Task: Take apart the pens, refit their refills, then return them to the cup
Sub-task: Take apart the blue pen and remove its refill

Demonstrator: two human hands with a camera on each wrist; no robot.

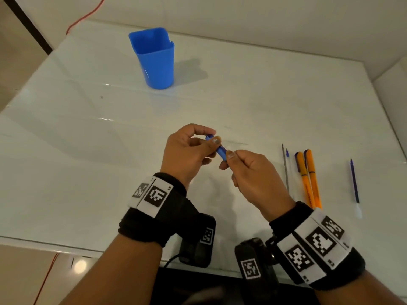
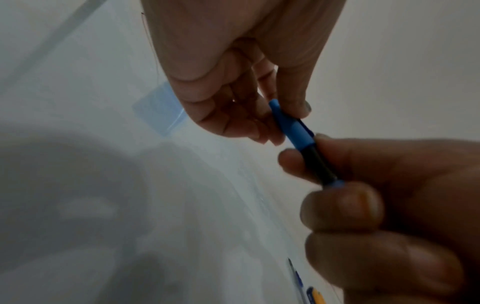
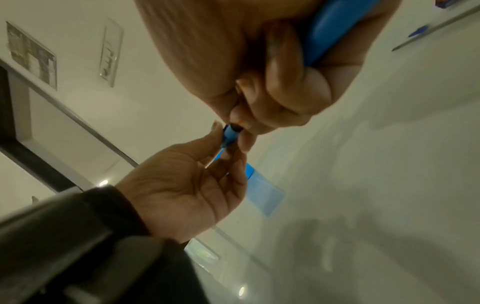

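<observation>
Black wristbands (image 1: 152, 219), white straps with black square-code markers (image 1: 317, 241), wrist cameras (image 1: 253, 265).

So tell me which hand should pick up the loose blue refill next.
Right. The right hand is nearer the blue refill, which lies at the table's right side beyond the orange pens. It would probably leave the blue pen to the left hand.

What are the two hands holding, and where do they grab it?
A blue pen. The left hand pinches its far end by the fingertips. The right hand grips the near part of the barrel in curled fingers.
</observation>
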